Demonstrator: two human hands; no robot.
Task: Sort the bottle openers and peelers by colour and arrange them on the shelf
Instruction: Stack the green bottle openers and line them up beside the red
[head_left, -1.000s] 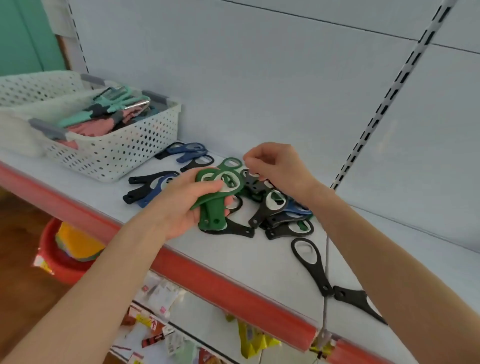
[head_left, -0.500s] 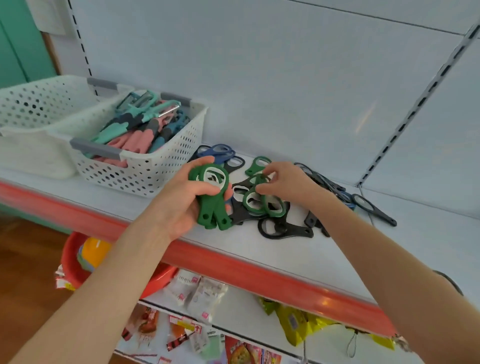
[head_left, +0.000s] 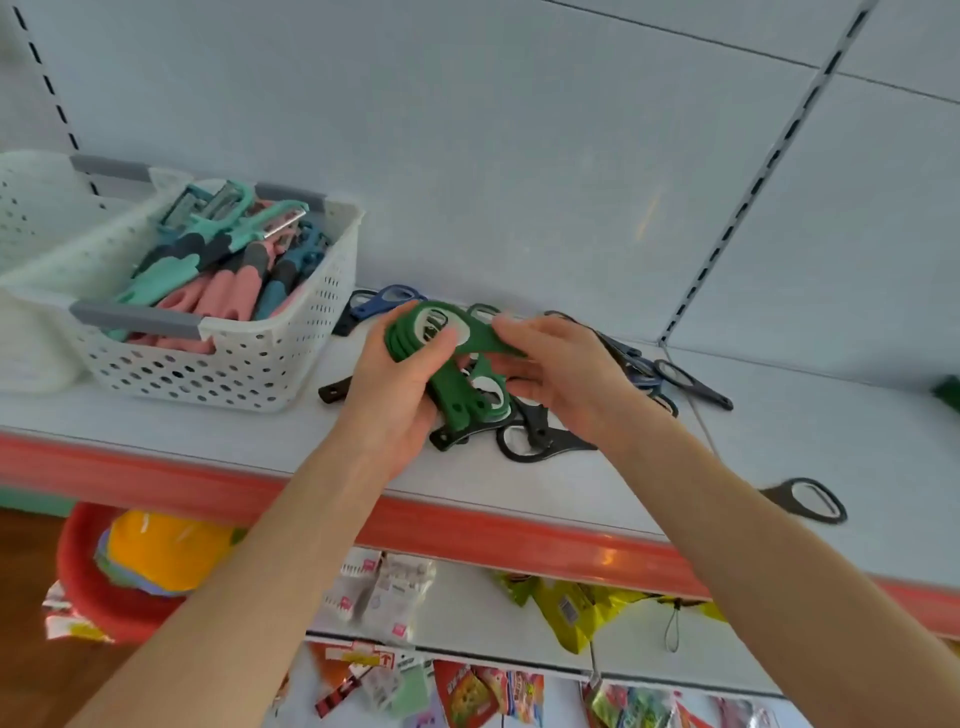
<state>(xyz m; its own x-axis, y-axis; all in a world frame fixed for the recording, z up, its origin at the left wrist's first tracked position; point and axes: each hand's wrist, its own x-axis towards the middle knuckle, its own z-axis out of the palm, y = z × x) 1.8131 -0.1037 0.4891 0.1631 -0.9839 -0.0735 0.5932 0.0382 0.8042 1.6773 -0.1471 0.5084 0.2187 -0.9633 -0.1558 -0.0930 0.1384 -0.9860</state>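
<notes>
Green plastic bottle openers (head_left: 457, 384), flat and ring-headed, gripped by both hands: left (head_left: 400, 384), right (head_left: 566, 379).

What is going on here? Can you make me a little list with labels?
Place: a shop shelf with a red front edge
Left hand: holds a stack of green bottle openers
Right hand: pinches one more green opener against the stack
On the shelf: black openers and blue openers in a loose pile
Basket: white, holds pink, teal and blue peelers
</notes>
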